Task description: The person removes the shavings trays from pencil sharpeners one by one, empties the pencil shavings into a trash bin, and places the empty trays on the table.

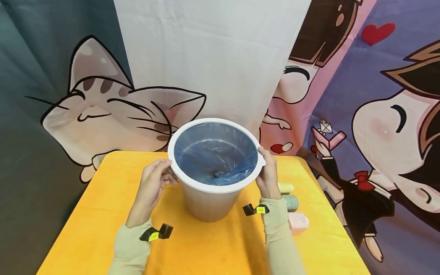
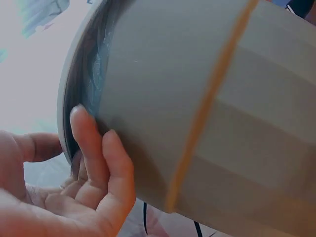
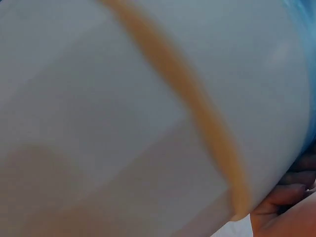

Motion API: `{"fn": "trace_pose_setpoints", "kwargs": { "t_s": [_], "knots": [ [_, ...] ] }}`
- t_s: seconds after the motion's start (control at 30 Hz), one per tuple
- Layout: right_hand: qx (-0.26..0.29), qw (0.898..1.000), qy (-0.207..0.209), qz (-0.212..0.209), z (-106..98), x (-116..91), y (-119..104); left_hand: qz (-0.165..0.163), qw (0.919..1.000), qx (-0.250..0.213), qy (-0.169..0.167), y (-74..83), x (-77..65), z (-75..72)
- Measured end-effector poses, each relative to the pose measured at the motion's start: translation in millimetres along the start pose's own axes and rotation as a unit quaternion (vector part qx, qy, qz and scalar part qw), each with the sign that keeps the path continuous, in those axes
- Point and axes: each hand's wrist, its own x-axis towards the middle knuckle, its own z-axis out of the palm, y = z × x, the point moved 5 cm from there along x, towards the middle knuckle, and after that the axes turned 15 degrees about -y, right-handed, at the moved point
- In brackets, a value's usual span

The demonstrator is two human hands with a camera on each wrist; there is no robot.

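A pale trash can (image 1: 210,204) with a white rim ring (image 1: 214,188) stands in front of me, its mouth tilted toward the camera. Inside it lies a blue plastic bag (image 1: 220,152), bunched at the near right; a small dark patch shows at its bottom. At the left side my left hand (image 1: 152,185) grips the rim, thumb on top and fingers below, as the left wrist view shows too. My right hand (image 1: 269,175) holds the rim's opposite side; in the right wrist view its curled fingers (image 3: 286,195) are partly cut off. An orange band (image 2: 205,108) circles the can's wall.
A yellow table (image 1: 137,183) lies beneath. Beside my right forearm are a yellow item (image 1: 285,187), a green cylinder (image 1: 291,203) and a pink box-like item (image 1: 298,221), partly covered by the sleeve. A cartoon-printed cloth (image 1: 213,57) hangs behind the table.
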Motion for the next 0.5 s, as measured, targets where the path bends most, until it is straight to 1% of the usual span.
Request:
{"fn": "trace_pose_setpoints", "kwargs": {
  "t_s": [0.1,0.2,0.27,0.37,0.43,0.5],
  "knots": [
    [-0.011,1.000,0.000,-0.010,-2,-2,0,-0.021,0.9983,0.024,0.048,2.2,2.8,0.5],
    [-0.016,1.000,-0.005,-0.016,-2,-2,0,-0.049,0.9922,0.068,0.092,4.5,5.3,1.2],
    [-0.020,1.000,-0.002,-0.018,-2,-2,0,-0.069,0.9842,0.112,0.119,5.4,7.2,1.2],
    [-0.026,0.999,0.011,-0.018,-2,-3,-1,-0.093,0.9663,0.187,0.150,5.5,11.1,0.7],
    [-0.032,0.999,0.020,-0.020,-3,-4,-1,-0.097,0.9557,0.227,0.161,4.5,13.9,0.6],
    [-0.033,0.999,0.024,-0.022,-3,-5,-2,-0.095,0.9475,0.257,0.165,3.6,15.8,0.9]
  ]
}}
